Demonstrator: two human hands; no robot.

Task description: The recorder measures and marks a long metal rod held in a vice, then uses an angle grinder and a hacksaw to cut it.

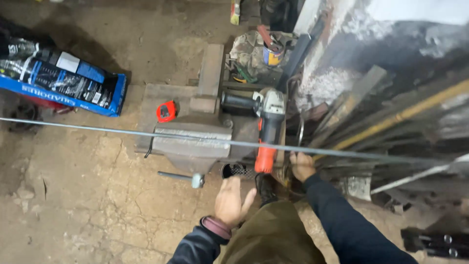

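The long thin grey steel rod point(122, 131) runs out of view past both the left and right edges, so neither end shows. The blue and black printed cardboard box point(63, 80) is cut off at the left edge. The right hand point(301, 165) is blurred, and its fingers point(293, 158) disappear among the dark metal scrap point(342, 168), so what they grip cannot be told. The orange and grey angle grinder point(266, 132) hides its disc behind the grey bench vise point(193, 142). The dark tool at the lower right corner point(435, 242) is cropped and unclear.
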